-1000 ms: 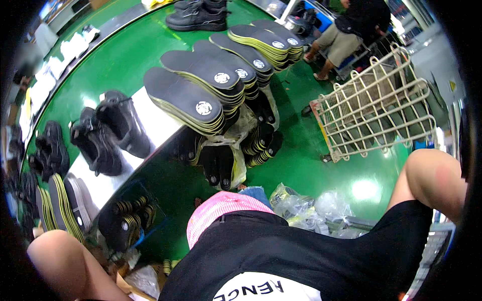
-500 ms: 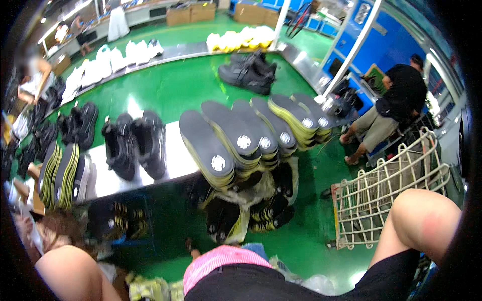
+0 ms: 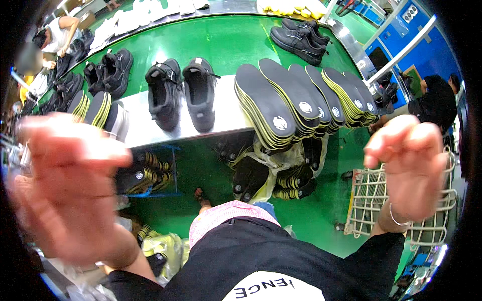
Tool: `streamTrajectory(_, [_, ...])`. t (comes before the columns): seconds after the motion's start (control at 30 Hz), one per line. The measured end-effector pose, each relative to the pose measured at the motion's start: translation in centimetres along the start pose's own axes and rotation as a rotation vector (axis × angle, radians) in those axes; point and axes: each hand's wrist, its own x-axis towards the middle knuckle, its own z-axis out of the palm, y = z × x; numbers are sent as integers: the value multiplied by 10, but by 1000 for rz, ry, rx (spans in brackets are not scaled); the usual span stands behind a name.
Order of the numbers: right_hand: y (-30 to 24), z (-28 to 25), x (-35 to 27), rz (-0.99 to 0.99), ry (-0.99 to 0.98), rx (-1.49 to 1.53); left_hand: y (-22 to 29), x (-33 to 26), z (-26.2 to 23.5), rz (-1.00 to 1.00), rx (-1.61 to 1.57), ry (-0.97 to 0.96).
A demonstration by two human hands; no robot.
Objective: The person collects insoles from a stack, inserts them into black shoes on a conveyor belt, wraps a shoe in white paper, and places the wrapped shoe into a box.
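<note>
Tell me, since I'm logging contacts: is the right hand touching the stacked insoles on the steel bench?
Apart. The head view shows the right hand raised, empty, fingers curled, with green floor visible between it and the stacked insoles.

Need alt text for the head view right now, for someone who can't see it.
Both hands are raised and empty, the left hand blurred, the right hand open, above a steel shelf holding a pair of black shoes beside fanned stacks of black insoles.
</note>
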Motion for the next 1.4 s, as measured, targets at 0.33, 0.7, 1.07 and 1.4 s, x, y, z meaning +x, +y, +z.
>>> streamTrajectory(0.33, [115,88,85,635,-422,-436,-89,-59,-185,-589,-90,520])
streamTrajectory(0.7, [220,201,113,365,-720,-372,-95,-152,-215,-726,-241,929])
streamTrajectory(1.07, [250,39,237,203,-117,-640,-143,-47,-211,-627,455,729])
streamTrajectory(1.4, [385,-183,210,680,456,-849,-263,100,-193,-815,1542,-208])
